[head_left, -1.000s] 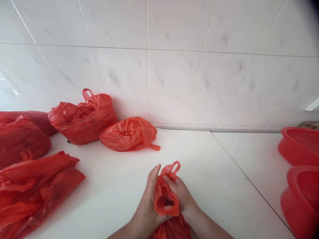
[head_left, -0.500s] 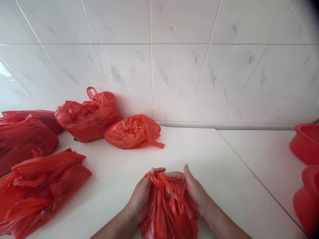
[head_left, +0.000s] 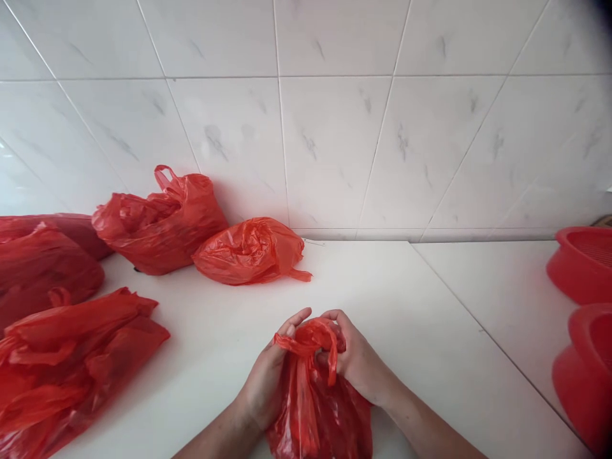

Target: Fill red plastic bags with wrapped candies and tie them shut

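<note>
A small red plastic bag (head_left: 315, 408) lies on the white counter (head_left: 411, 331) close to me. Both my hands grip its handles at the top. My left hand (head_left: 268, 379) pinches one handle on the left side, fingers curled round the plastic. My right hand (head_left: 356, 360) closes on the other handle, and the two handles cross in a loop between my fingers. The bag's body bulges below my wrists; its contents are hidden.
Several other red plastic bags sit at the left: one by the wall (head_left: 160, 223), a rounder one (head_left: 248, 252) beside it, flatter ones (head_left: 71, 357) at the left edge. Two red plastic baskets (head_left: 581, 264) stand at the right edge. A white tiled wall (head_left: 335, 127) backs the counter.
The bag's mouth, held open a second ago, has been gathered. My hands drew the handles up and crossed them into a loop at the top.
</note>
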`<state>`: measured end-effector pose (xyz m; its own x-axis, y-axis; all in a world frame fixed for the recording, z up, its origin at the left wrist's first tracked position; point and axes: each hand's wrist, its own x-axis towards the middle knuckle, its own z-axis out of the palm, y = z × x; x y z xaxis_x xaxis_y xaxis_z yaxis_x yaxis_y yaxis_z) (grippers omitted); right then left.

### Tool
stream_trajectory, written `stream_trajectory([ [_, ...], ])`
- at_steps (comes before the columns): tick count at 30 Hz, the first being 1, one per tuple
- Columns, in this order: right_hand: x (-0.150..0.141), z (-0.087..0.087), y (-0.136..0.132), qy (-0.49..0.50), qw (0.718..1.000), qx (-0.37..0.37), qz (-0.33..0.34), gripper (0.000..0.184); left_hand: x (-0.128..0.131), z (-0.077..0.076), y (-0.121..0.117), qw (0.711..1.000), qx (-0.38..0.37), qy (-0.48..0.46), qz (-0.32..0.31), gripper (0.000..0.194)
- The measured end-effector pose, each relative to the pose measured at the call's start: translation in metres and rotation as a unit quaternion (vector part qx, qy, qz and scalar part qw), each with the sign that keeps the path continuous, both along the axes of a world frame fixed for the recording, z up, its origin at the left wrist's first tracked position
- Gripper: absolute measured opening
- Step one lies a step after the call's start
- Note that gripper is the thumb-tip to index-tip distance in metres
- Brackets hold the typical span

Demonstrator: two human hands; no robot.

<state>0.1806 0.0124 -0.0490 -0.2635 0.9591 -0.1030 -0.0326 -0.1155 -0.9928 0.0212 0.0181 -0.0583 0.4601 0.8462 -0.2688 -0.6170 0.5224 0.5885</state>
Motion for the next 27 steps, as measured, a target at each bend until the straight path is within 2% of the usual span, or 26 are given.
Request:
stream_trajectory([
  [5,-0.006,-0.004,-0.001,-0.058,0.994,0.042,-0.079,0.019,0.003,0.003,-0.002,0.999,0.041,-0.002,-0.011,0.015],
  [10,-0.005,-0.013,0.000,-0.127,0.985,0.041,-0.109,0.016,0.004,0.006,-0.002,0.997,0.074,-0.020,-0.011,0.022],
  [15,-0.006,-0.016,-0.003,-0.168,0.983,0.023,-0.074,0.016,0.003,0.002,-0.002,0.994,0.107,0.035,-0.009,0.019],
  [21,-0.005,-0.016,0.000,-0.056,0.997,-0.035,-0.027,0.005,0.002,-0.002,-0.002,0.993,0.100,0.058,0.025,0.019],
  [27,0.015,-0.009,0.008,0.063,0.990,-0.089,0.094,0.027,0.000,-0.003,0.001,0.988,0.122,0.075,0.055,0.020],
])
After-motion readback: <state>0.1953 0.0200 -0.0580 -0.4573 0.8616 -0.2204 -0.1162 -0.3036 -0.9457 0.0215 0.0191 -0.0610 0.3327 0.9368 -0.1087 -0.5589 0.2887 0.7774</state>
